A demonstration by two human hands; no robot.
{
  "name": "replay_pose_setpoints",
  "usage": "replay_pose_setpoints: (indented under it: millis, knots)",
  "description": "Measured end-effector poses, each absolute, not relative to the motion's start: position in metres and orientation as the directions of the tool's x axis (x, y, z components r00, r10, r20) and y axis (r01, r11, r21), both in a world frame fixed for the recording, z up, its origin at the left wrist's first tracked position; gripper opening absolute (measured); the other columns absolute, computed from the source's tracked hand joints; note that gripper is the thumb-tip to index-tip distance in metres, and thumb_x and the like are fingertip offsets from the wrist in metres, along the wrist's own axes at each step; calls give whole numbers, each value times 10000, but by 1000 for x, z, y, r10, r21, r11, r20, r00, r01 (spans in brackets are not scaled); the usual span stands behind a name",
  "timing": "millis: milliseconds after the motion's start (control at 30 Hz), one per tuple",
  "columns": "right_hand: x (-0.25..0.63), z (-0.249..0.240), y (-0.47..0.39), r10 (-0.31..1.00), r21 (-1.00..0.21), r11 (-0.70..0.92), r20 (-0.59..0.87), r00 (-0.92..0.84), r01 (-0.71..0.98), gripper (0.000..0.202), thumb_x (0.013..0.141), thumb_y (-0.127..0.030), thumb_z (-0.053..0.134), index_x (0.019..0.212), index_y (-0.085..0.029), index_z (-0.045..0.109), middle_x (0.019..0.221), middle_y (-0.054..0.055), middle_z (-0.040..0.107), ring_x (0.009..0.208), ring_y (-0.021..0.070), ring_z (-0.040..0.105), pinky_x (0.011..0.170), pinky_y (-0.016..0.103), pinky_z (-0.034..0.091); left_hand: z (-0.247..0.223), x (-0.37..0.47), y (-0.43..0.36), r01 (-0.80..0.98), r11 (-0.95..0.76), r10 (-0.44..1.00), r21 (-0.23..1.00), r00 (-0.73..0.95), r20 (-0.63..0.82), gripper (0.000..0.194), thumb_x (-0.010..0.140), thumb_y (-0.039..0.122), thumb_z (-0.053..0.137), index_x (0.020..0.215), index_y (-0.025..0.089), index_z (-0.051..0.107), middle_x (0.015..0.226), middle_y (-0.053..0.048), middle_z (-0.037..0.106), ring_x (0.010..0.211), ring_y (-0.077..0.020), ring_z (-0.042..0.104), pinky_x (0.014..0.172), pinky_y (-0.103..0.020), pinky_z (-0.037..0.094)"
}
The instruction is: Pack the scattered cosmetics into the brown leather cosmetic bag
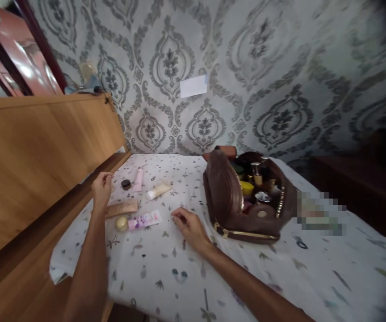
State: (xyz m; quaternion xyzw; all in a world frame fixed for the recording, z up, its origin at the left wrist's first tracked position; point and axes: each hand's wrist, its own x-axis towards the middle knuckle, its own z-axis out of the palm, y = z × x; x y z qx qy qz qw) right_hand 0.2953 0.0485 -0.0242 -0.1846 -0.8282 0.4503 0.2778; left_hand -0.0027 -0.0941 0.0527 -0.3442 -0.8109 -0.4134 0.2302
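Observation:
My left hand (102, 187) hovers over the table's left edge with its fingers curled together; I see nothing in it. Close to it are a small dark jar (126, 184), a pink tube (138, 179) and a flat tan box (122, 208). My right hand (190, 227) is between the tubes and the bag, fingers curled in and nothing visible in them. To its left lie a purple-and-pink tube (144, 219), a round pale-gold container (121, 224) and a cream tube with a white cap (159, 191). A brown bag (223, 192) stands unzipped to its right.
Inside the bag are several cosmetics, among them a yellow container (246, 188) and a silver-capped bottle (256, 173). A patterned white cloth (179, 295) covers the table. Wooden furniture (45, 147) borders the left side, and a patterned wall (209, 49) rises behind.

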Motion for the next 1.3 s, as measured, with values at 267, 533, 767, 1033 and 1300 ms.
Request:
replay_pose_setpoints:
  millis: [267, 533, 767, 1033, 1300]
  knots:
    - [294, -26, 47, 547, -862, 506, 300, -782, 24, 192, 879, -300, 471, 865, -204, 636, 699, 14, 641, 638, 180, 593, 622, 278, 473, 22, -11, -95, 741, 585, 559, 329, -662, 499, 197, 858, 185, 498, 934, 186, 680, 995, -97, 724, 1031, -276, 631, 963, -405, 460]
    - [294, -26, 47, 548, -864, 503, 309, -777, 11, 228, 856, -352, 484, 844, -200, 654, 684, 24, 640, 640, 190, 596, 610, 285, 465, 8, -9, -90, 768, 600, 652, 224, -632, 419, 436, 898, 123, 453, 1320, 157, 555, 1326, -161, 612, 1273, -311, 517, 1072, -479, 412]
    - [295, -25, 47, 541, -857, 515, 307, -783, 20, 270, 859, -393, 469, 840, -198, 654, 696, 38, 654, 630, 199, 590, 582, 288, 448, -5, -19, -83, 799, 561, 719, 217, -600, 351, 581, 849, 54, 436, 1422, 139, 475, 1423, -146, 559, 1363, -272, 462, 1149, -445, 353]
    - [294, -25, 47, 538, -851, 523, 298, -788, 36, 284, 861, -403, 475, 849, -190, 663, 720, 49, 675, 643, 202, 597, 599, 294, 445, -11, -30, -82, 802, 545, 745, 245, -597, 297, 675, 837, 89, 467, 1498, 187, 381, 1464, -121, 501, 1345, -265, 470, 1131, -410, 364]
    - [296, -23, 46, 538, -853, 520, 301, -787, 30, 247, 858, -366, 478, 840, -196, 657, 703, 35, 661, 649, 192, 594, 584, 273, 442, -14, -38, -77, 758, 615, 723, 218, -652, 228, 626, 832, 195, 543, 1449, 191, 436, 1497, -150, 419, 1397, -331, 382, 1125, -449, 336]
